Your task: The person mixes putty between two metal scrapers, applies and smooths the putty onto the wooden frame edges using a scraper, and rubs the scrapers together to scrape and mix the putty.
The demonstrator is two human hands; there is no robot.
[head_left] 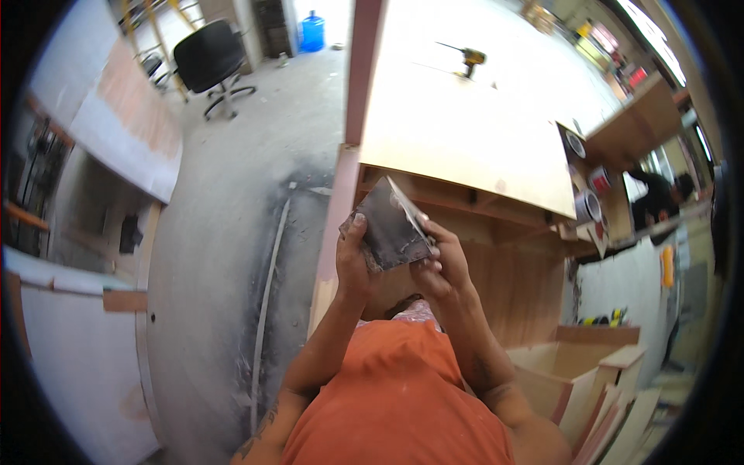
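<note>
Held up in front of my orange shirt is a dark grey, squarish sheet (391,226) with a worn surface and a pale strip along its right side. I cannot make out whether it is sandpaper or a thin plate. My left hand (353,252) is closed on its left edge, thumb on top. On the opposite edge, my right hand (445,262) is closed too, its fingers bent around the pale side and lower corner. The sheet is tilted above an open wooden cabinet frame (496,267).
A yellow and black drill (470,60) stands on the pale wood panel (465,132) ahead. Several cans, one a white can (588,206), sit to its right. An office chair (209,56) and blue water jug (311,32) stand at the far left. Another person (659,200) is at the right.
</note>
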